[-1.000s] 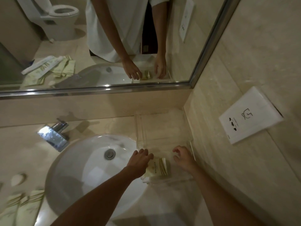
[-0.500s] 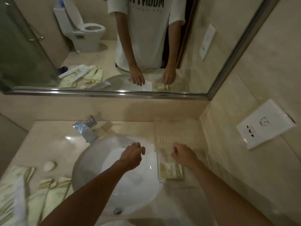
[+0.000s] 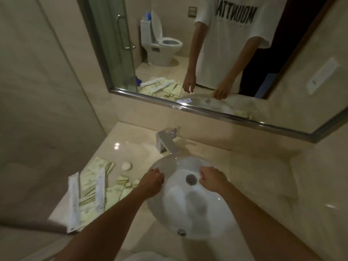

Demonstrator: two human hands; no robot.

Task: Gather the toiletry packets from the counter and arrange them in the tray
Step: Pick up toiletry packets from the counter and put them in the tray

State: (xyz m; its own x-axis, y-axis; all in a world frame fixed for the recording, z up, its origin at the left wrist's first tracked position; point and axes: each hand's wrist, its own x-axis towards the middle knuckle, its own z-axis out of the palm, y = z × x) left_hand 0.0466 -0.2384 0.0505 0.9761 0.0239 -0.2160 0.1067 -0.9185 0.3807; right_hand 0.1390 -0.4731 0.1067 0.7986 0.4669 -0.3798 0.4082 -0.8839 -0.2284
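Both hands hang over the white sink, fingers loosely curled and holding nothing: the left hand at its left rim, the right hand just right of the drain. The toiletry packets lie heaped on the tabletop left of the sink, the nearest partly hidden behind the left forearm. The tray is hard to make out in this blurred view.

Large dark block capitals, mirror-reversed, read "MOUNTAIN" on the white short-sleeved T-shirt reflected in the wall mirror; smaller print beneath is illegible.
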